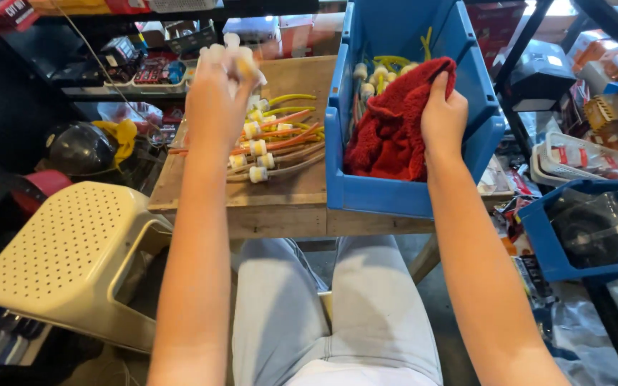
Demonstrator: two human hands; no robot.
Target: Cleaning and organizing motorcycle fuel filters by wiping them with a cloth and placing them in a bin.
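Head view — left hand (216, 96) grips a white-capped tube (241, 61), right hand (443, 118) clutches red cloth (391, 132).

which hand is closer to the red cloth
Right. The right hand grips the red cloth at its top edge over the blue bin. The left hand is off to the side above the wooden table, holding a white-capped tube.

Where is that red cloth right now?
The red cloth lies inside the blue bin on the wooden table's right side, gripped by the right hand.
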